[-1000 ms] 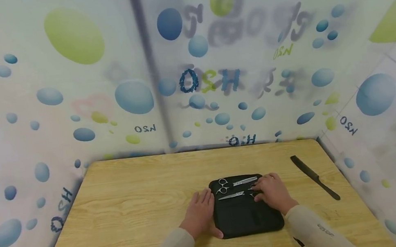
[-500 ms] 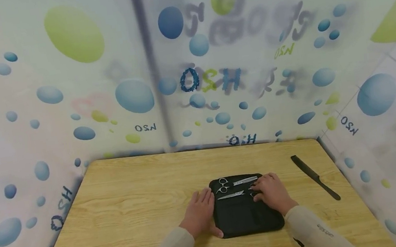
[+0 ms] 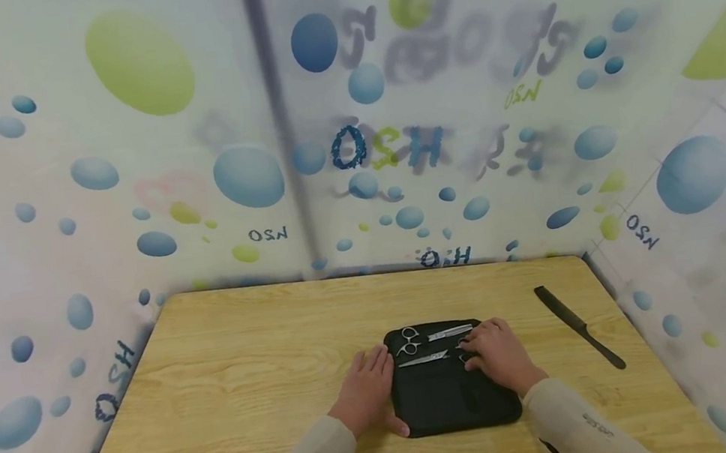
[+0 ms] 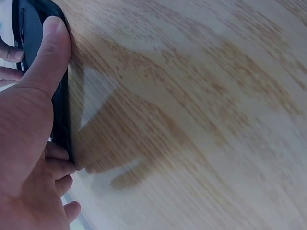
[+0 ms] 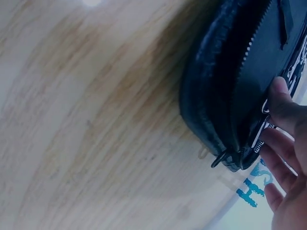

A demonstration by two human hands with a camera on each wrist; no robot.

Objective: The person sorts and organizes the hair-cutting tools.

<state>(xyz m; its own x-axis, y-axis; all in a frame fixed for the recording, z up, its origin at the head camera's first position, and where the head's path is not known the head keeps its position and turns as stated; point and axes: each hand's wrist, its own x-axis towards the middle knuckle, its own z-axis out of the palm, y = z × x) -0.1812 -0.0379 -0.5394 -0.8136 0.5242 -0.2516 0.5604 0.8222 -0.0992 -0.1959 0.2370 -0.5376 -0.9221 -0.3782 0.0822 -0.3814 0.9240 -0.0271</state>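
In the head view a black zippered case lies flat on the table. Two silver pairs of scissors lie across its upper half. The upper scissors have their finger rings at the left, and the lower scissors point their blades left. My left hand rests along the case's left edge, fingers extended, thumb by the near corner. At the lower scissors' rings, my right hand pinches with thumb and fingers, partly hiding them. The right wrist view shows the right thumb beside these rings.
A black comb with a handle lies to the right of the case. The wooden table meets patterned walls at its back and sides. A small zipper pull hangs at a corner of the case in the right wrist view.
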